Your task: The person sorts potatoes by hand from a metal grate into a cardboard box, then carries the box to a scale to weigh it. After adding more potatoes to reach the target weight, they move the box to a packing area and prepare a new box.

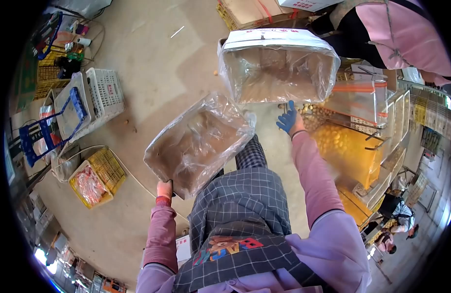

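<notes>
A cardboard box with a clear plastic liner (198,139) hangs tilted in front of me, its open top facing up. My left hand (165,189) is closed on its near left corner. My right hand (287,119), in a blue glove, reaches forward with fingers apart and holds nothing. Its fingertips are right by the near edge of a second lined cardboard box (279,73), which has a white printed side. Small round yellowish produce (308,111) lies just to the right of that hand.
A yellow chute (340,146) and metal frame stand on the right. Another person (401,36) is at the upper right. On the left are a white crate (105,93), a blue-handled trolley (54,122) and a yellow crate (105,171) with plastic inside. A hose (132,176) crosses the floor.
</notes>
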{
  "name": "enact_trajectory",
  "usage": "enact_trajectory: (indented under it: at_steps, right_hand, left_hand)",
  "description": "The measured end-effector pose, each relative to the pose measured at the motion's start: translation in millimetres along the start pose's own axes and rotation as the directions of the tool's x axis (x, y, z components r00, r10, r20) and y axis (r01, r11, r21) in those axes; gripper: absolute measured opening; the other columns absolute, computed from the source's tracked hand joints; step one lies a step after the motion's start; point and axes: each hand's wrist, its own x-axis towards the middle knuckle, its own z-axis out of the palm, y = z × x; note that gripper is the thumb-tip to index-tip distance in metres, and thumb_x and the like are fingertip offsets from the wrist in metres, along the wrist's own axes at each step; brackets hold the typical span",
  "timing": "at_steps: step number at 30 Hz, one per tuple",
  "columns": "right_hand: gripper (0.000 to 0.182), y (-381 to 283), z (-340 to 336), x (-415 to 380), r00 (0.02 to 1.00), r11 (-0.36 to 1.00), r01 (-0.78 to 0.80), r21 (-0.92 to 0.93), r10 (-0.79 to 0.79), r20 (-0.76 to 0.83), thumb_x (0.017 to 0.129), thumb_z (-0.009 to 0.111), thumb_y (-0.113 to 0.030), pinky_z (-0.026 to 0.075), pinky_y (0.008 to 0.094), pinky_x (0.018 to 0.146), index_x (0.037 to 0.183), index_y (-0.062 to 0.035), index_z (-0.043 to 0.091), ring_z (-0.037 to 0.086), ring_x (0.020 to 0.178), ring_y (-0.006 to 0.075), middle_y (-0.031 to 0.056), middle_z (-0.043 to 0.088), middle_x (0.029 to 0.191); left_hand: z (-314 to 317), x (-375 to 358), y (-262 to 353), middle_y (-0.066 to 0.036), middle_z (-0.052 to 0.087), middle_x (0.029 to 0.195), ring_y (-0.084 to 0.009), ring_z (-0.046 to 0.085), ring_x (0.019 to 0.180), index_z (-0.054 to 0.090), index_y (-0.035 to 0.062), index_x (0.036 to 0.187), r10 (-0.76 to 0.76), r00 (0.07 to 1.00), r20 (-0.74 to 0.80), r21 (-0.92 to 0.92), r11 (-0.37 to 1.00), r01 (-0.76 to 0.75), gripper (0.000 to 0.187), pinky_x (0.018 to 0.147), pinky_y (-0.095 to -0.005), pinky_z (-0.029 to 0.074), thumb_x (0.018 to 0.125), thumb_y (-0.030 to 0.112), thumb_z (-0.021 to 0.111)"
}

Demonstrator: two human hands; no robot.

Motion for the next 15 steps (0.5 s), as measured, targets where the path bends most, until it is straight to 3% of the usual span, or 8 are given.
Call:
enact_trajectory:
  at_steps: [3,5,6,7,9,10,14,15]
  right_hand:
    - [0.074,-16,13,50,0.999,0.983,-0.051,0.175,0.047,0.025,0.084,0.065,-0.05,0.042,0.0479,0.097,0.136,-0.004,0.04,0.052,0.116,0.0337,0.014,0.045,0.14]
    - [0.058,-9,14,114,0.977,0.869,0.03,0.494,-0.13,0.17,0.087,0.064,-0.041,0.04,0.0434,0.1,0.129,-0.0034,0.05,0.051,0.119,0.0341,0.0131,0.053,0.135]
    - [0.037,-8,9,140,0.982,0.813,-0.002,0.583,-0.107,0.153,0.088,0.064,-0.029,0.048,0.0375,0.088,0.117,-0.006,0.059,0.06,0.102,0.0302,0.0123,0.065,0.114]
    - [0.037,-17,12,134,0.982,0.805,-0.001,0.593,-0.11,0.151,0.088,0.064,-0.029,0.048,0.0375,0.088,0.117,-0.006,0.059,0.06,0.102,0.0302,0.0123,0.065,0.114]
    - [0.026,-41,22,83,0.962,0.962,0.273,0.014,-0.273,-0.004,0.087,0.063,-0.022,0.052,0.0347,0.07,0.109,-0.0084,0.061,0.063,0.08,0.0262,0.0119,0.066,0.097]
    - [0.021,-54,26,53,0.969,0.968,0.245,0.059,-0.246,0.011,0.085,0.067,-0.019,0.053,0.0332,0.057,0.102,-0.0072,0.062,0.063,0.071,0.0253,0.0114,0.063,0.081]
    - [0.025,-73,8,-25,0.795,0.93,-0.074,0.36,-0.163,0.584,0.092,0.056,-0.018,0.054,0.0324,0.07,0.112,-0.0044,0.059,0.063,0.081,0.0219,0.0112,0.065,0.094]
    - [0.027,-93,49,-86,0.896,0.93,-0.082,0.358,-0.088,0.434,0.09,0.057,-0.013,0.055,0.0345,0.081,0.115,-0.0031,0.056,0.064,0.092,0.0233,0.012,0.064,0.104]
  left_hand:
    - [4,4,-10,-0.031,0.065,0.088,-0.0434,0.064,0.088,0.066,-0.0088,0.094,0.009,1.0,-0.03,0.061,0.998,-0.007,0.04,0.075,-0.0456,0.051,0.075,0.027,0.062]
    - [-3,-8,-2,-0.029,0.066,0.089,-0.0433,0.064,0.088,0.067,-0.0053,0.096,0.02,1.0,0.019,0.029,0.999,-0.021,0.038,0.075,-0.0468,0.051,0.076,0.027,0.062]
    - [1,-7,-13,-0.028,0.066,0.09,-0.0434,0.064,0.088,0.067,-0.0027,0.096,0.098,0.995,-0.019,0.025,0.995,-0.097,0.036,0.076,-0.0478,0.05,0.077,0.027,0.06]
    - [4,-8,-20,-0.028,0.066,0.09,-0.0434,0.064,0.088,0.067,-0.0027,0.096,0.107,0.994,-0.02,0.034,0.994,-0.106,0.036,0.076,-0.0478,0.05,0.077,0.027,0.06]
    - [8,-14,-28,-0.028,0.066,0.089,-0.0436,0.064,0.087,0.067,-0.0035,0.096,0.056,0.991,-0.123,0.223,0.974,-0.028,0.035,0.076,-0.0477,0.05,0.078,0.026,0.059]
    - [8,-20,-26,-0.028,0.066,0.089,-0.0436,0.064,0.087,0.067,-0.0035,0.096,0.064,0.99,-0.126,0.215,0.976,-0.036,0.035,0.076,-0.0477,0.05,0.078,0.026,0.059]
    - [15,-44,-1,-0.03,0.065,0.088,-0.0441,0.064,0.086,0.067,-0.0061,0.094,-0.124,0.988,-0.097,0.192,0.971,0.141,0.037,0.075,-0.0473,0.052,0.078,0.025,0.057]
    - [19,-51,7,-0.03,0.065,0.087,-0.0444,0.064,0.086,0.067,-0.007,0.094,-0.197,0.977,-0.078,0.153,0.966,0.207,0.037,0.075,-0.0476,0.052,0.078,0.025,0.057]
